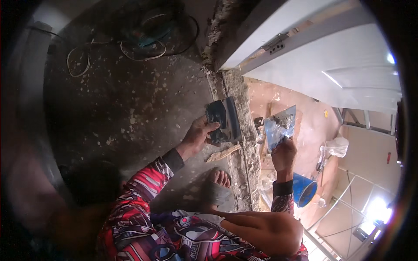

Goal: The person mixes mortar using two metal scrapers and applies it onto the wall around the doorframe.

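Note:
My left hand [198, 135] grips the near edge of a dark rectangular plate [217, 114] with grey smears on it, thumb on top. My right hand [285, 157] is closed around the handle of a putty knife [274, 130], most of the handle hidden by the fingers. Its wide metal blade points away from me and carries a grey-brown lump of filler [284, 120]. The plate and the blade are apart, with a rough concrete strip [244, 150] running below and between them. A thin wood strip [223, 153] lies just below the plate.
A white door [300, 52] stands at upper right. Right of my forearm is a blue bucket [303, 190], with a white plastic bag [337, 146] beyond it. A corded teal power tool [152, 38] lies far left. My sandalled foot [216, 191] is beside the concrete strip.

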A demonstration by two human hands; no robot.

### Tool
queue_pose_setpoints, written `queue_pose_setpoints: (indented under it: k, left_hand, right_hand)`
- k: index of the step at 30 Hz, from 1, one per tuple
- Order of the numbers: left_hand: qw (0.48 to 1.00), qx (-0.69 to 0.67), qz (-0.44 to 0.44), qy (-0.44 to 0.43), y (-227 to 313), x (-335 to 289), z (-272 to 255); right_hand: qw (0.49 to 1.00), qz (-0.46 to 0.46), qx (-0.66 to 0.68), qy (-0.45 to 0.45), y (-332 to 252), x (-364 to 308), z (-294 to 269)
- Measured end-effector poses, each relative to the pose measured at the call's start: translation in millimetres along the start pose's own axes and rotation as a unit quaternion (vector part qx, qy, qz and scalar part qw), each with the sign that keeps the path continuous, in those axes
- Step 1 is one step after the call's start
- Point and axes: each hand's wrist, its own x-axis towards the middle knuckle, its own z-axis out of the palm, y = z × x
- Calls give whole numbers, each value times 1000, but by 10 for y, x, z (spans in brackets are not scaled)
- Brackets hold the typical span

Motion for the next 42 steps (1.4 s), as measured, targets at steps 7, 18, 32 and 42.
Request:
queue_pose_setpoints:
  k: [7,18,32,42]
  left_hand:
    - [891,296,291,184,-116,338,-649]
    - [853,316,350,225,493,1029,-496]
    - [798,408,372,243,687,1056,-194]
    - [869,246,399,161,1115,646,397]
  right_hand:
    - [808,-105,-578,31,228,91,218]
    - [999,21,13,43,399,-75,161]
    - [998,25,-11,60,331,-65,147]
    - [999,34,3,22,225,-67,-335]
